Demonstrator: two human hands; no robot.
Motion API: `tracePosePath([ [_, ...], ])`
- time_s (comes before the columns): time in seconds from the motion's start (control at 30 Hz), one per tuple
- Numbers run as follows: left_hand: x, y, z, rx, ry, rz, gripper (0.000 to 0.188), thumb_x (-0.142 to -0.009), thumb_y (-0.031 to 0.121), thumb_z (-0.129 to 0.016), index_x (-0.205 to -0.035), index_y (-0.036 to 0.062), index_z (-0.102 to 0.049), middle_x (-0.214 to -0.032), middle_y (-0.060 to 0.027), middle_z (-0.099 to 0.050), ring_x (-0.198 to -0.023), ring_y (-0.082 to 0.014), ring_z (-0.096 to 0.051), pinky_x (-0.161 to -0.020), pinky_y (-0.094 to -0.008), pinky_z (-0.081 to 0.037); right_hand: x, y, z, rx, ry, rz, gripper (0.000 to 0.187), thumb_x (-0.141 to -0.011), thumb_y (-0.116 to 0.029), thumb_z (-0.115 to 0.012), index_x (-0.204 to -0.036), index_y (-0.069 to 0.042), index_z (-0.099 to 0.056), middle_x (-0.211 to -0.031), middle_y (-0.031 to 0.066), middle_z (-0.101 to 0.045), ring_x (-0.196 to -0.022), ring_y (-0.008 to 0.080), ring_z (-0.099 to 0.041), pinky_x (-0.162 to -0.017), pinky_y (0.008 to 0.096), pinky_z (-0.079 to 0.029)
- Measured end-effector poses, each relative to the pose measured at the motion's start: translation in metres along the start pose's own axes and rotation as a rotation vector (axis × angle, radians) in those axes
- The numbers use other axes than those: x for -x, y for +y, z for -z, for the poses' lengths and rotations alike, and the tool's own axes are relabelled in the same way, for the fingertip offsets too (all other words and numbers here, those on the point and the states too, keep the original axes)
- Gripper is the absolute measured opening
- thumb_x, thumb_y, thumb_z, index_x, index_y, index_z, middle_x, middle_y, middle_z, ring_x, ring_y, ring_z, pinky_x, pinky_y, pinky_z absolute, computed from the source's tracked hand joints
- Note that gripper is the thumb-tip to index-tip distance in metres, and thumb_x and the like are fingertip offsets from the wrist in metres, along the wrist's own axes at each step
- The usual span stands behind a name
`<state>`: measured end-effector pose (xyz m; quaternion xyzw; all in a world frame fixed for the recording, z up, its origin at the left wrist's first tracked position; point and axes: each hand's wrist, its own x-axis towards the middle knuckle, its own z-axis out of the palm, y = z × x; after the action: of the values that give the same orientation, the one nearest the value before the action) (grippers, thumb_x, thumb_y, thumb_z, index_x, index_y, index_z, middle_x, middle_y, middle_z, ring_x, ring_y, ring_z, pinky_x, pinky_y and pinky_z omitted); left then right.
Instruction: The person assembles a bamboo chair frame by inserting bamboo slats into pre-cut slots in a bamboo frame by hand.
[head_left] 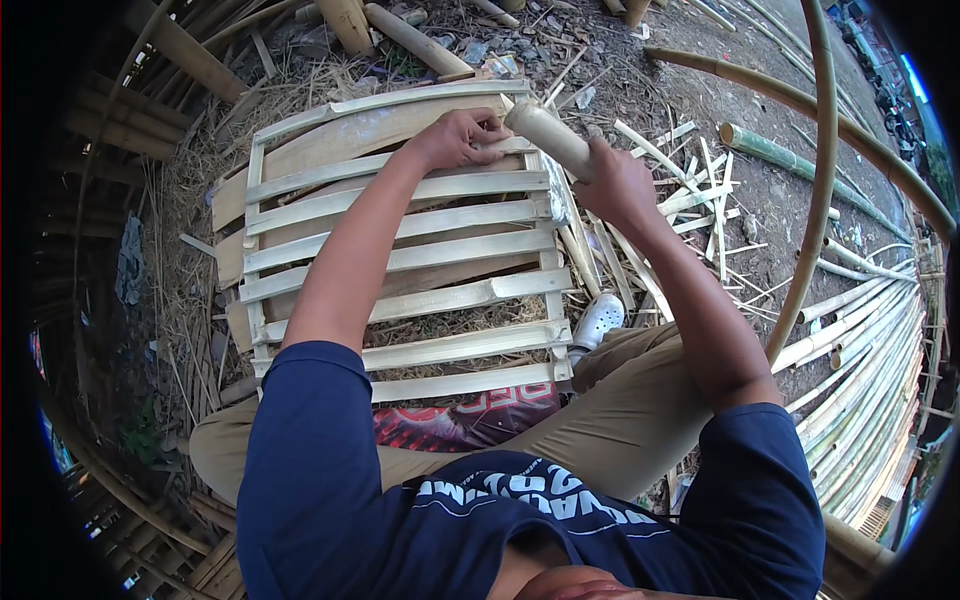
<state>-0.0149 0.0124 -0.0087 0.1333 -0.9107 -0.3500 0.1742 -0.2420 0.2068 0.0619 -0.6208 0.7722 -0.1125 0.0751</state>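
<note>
A slatted panel of pale bamboo strips (400,258) lies in front of my legs, its crosspieces fixed to a side rail at each end. My left hand (455,138) is over the panel's far right part, fingers curled and pressed together by the end of an upper slat. What they pinch, if anything, is too small to tell. My right hand (617,183) grips a thick, pale round bamboo mallet (548,135), tilted with its blunt end just right of my left fingers. Whether it touches the panel I cannot tell.
Wooden boards (320,150) lie under the panel. Cut bamboo offcuts (712,200) are scattered to the right, near a green pole (800,175). A stack of long bamboo poles (865,375) lies farther right. A bent pole (822,180) rises at the right. A printed sack (470,418) lies by my legs.
</note>
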Motion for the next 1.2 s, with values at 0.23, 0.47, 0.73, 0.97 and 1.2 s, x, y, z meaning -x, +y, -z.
tracePosePath([
  [0.23, -0.005, -0.007, 0.009, 0.055, -0.05, 0.052, 0.033, -0.088, 0.023, -0.082, -0.115, 0.0061, -0.079, -0.106, -0.0046, -0.065, -0.094, -0.0141, -0.063, -0.084, -0.0281, -0.052, -0.001, 0.008, 0.012, -0.023, 0.025, -0.043, 0.036, -0.076, -0.02, -0.071, -0.107, -0.005, -0.064, -0.089, 0.0205, -0.073, -0.088, 0.0411, -0.072, -0.08, 0.0517, -0.057],
  [0.47, -0.005, -0.009, 0.008, 0.011, -0.016, 0.034, 0.032, -0.088, 0.022, -0.082, -0.116, 0.0086, -0.079, -0.104, -0.0041, -0.065, -0.092, -0.0137, -0.063, -0.082, -0.0281, -0.051, -0.002, 0.022, -0.003, 0.04, -0.059, 0.003, 0.035, -0.075, -0.02, -0.072, -0.105, -0.003, -0.064, -0.089, 0.0207, -0.073, -0.087, 0.0409, -0.072, -0.079, 0.0513, -0.058],
  [0.73, -0.006, -0.003, 0.001, 0.029, -0.025, 0.027, 0.03, -0.089, 0.02, -0.081, -0.116, 0.0086, -0.079, -0.107, -0.0037, -0.065, -0.097, -0.0148, -0.061, -0.087, -0.0281, -0.049, 0.011, 0.023, -0.029, 0.024, 0.062, -0.015, 0.031, -0.077, -0.016, -0.075, -0.102, -0.003, -0.062, -0.083, 0.0228, -0.072, -0.077, 0.0413, -0.073, -0.071, 0.0503, -0.057],
  [0.97, -0.003, -0.005, 0.006, 0.073, -0.009, 0.059, 0.027, -0.087, 0.021, -0.083, -0.112, 0.0097, -0.08, -0.107, -0.0033, -0.065, -0.094, -0.0137, -0.063, -0.087, -0.0289, -0.051, 0.011, 0.002, -0.004, -0.059, 0.156, -0.021, 0.027, -0.076, -0.015, -0.07, -0.099, -0.002, -0.061, -0.086, 0.0215, -0.073, -0.081, 0.0414, -0.073, -0.074, 0.0525, -0.057],
  [1.2, 0.001, -0.002, 0.005, -0.076, 0.007, 0.076, 0.038, -0.086, 0.021, -0.081, -0.124, 0.0151, -0.078, -0.108, -0.0033, -0.063, -0.096, -0.0137, -0.062, -0.083, -0.0294, -0.053, 0.008, 0.019, -0.013, 0.005, -0.011, -0.024, 0.03, -0.074, -0.015, -0.07, -0.1, -0.002, -0.065, -0.087, 0.0239, -0.072, -0.084, 0.0435, -0.073, -0.076, 0.0523, -0.058],
])
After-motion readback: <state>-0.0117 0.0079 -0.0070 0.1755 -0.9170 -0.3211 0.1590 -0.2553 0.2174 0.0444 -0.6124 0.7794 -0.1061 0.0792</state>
